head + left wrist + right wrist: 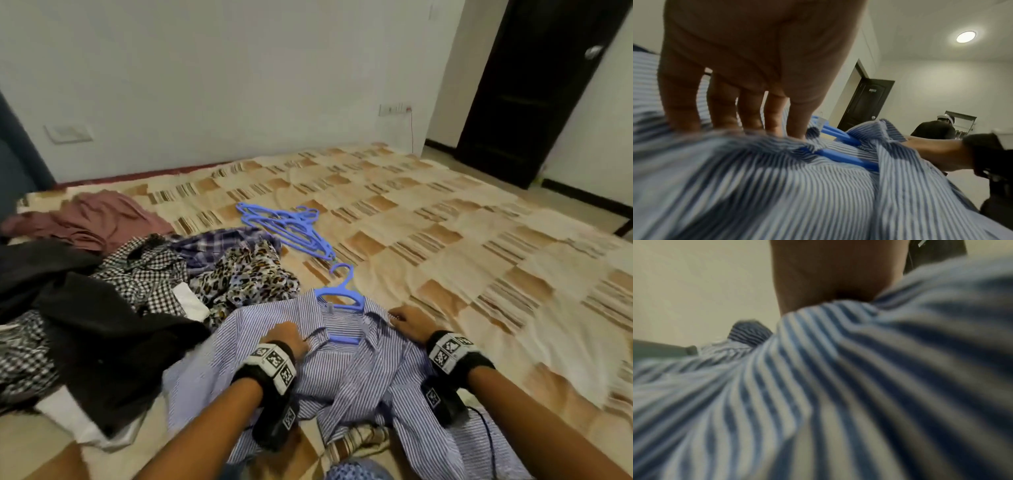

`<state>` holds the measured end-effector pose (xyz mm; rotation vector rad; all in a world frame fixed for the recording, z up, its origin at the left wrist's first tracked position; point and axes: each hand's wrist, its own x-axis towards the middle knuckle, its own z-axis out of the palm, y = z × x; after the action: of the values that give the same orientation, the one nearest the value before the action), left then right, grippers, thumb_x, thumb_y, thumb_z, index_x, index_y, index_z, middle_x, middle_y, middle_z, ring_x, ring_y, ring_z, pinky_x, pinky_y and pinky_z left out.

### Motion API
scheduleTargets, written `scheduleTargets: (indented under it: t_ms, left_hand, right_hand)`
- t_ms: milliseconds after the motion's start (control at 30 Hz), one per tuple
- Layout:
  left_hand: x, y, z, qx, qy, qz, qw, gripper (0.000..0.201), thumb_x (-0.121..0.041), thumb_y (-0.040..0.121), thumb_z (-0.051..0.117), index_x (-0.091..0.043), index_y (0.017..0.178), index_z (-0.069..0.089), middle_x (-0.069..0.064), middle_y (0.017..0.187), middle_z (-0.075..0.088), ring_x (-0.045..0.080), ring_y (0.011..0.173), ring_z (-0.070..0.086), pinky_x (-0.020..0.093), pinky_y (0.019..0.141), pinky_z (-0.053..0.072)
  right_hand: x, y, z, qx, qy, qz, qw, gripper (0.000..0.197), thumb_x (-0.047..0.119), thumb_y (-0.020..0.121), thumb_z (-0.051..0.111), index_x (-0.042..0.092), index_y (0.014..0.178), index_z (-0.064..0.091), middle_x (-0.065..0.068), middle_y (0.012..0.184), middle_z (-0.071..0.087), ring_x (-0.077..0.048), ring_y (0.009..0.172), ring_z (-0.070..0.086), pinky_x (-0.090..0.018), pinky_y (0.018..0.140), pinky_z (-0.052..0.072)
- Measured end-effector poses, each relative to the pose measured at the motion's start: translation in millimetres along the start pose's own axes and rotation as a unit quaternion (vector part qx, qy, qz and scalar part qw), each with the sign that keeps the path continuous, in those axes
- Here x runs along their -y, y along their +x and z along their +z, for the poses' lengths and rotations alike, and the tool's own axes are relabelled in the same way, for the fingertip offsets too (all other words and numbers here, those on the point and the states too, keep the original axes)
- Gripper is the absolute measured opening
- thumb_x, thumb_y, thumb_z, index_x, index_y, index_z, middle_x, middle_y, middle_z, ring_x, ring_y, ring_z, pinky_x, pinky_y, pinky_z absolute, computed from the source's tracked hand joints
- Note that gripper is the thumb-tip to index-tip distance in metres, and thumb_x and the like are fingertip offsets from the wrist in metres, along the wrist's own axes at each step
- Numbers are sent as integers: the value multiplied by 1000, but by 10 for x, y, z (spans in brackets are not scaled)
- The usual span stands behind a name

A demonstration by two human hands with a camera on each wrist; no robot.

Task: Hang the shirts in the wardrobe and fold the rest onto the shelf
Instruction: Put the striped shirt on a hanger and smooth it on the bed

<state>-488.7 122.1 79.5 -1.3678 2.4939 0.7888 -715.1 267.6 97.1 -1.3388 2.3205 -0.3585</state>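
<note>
Shirt: the striped shirt [342, 370] lies nearest, spread front-up on the bed [445, 240], likely so both shoulders can be dressed over a hanger before it goes to the wardrobe, which is not in view.
Left hand: the left hand [286, 337] sits on the shirt's left front by the collar; the left wrist view shows its fingers [754, 107] running down into the cloth, tips hidden, so I cannot tell whether it grasps or merely presses.
Right hand: the right hand [409, 322] lies on the right shoulder; fingers hidden, hold unknown. It probably steadies that side.
Hanger: the hanger [342, 298] is inside the collar, hook pointing away, bar showing in the open front; seating looks nearly done.
Pile: unsorted clothes [137, 274] lie touching the shirt's left side, awaiting their turn.
Spare hangers: a stack of hangers [284, 229] lies just beyond, within reach.
</note>
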Motion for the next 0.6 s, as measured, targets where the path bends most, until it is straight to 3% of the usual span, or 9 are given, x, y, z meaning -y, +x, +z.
scheduleTargets:
  t_ms: [67,133,200,267,333,400,467,533,600]
  left_hand:
    - [-74,140,206,-15,-1,-8,1000,48,-48,80,66,-7,105,61,12,109,64,31,102,59,40,86,48]
    - [-145,249,342,-44,23,-8,999,58,-56,73,70,-10,107,58,8,111,62,30,107,57,39,86,47]
    - [-204,340,428,-77,32,-11,996,63,-56,72,71,-10,111,53,8,117,58,30,112,53,40,86,46]
    - [-250,403,500,-102,33,-9,994,63,-52,74,71,-11,115,46,8,123,51,29,118,47,42,88,44]
    - [-306,414,557,-132,71,4,989,66,-50,76,69,-11,121,40,8,126,45,27,120,42,40,87,45]
    - [-370,381,596,-165,112,20,980,69,-50,76,69,-11,122,35,8,125,41,25,118,41,38,83,47]
    - [-419,363,658,-182,157,35,970,66,-46,77,69,-12,121,34,6,120,41,23,113,42,35,78,48]
    - [-446,337,654,-197,186,42,962,49,-35,79,68,-15,115,42,4,111,47,22,106,48,32,69,48]
    - [-431,335,634,-176,198,43,963,35,-26,85,63,-17,115,48,5,112,52,25,110,50,33,72,47]
  right_hand:
    - [-145,158,191,5,-25,-6,1000,50,49,91,39,11,63,53,-14,70,55,-26,73,53,-33,71,38]
    - [-216,274,340,33,-40,3,999,57,59,83,32,8,76,57,-15,81,57,-23,78,54,-31,68,34]
    - [-189,323,412,23,-79,20,996,45,39,88,45,3,110,60,-20,103,60,-29,98,58,-33,77,41]
    - [-143,330,446,-20,-109,16,994,34,18,88,48,7,119,57,-18,107,61,-33,103,58,-32,74,43]
    - [-65,294,463,-69,-109,18,992,29,16,84,50,12,110,63,-14,98,64,-32,93,61,-28,63,36]
    - [50,244,461,-109,-90,17,990,22,26,84,54,9,89,67,-12,83,66,-31,79,61,-27,58,33]
    - [175,231,478,-128,-37,2,991,31,34,87,57,6,77,66,-12,72,65,-29,68,58,-29,54,34]
    - [290,267,494,-139,3,1,990,32,36,87,59,5,79,63,-10,73,64,-27,67,57,-30,56,36]
    - [349,360,523,-130,-6,16,991,29,36,86,63,7,83,55,-11,81,62,-27,72,53,-29,58,35]
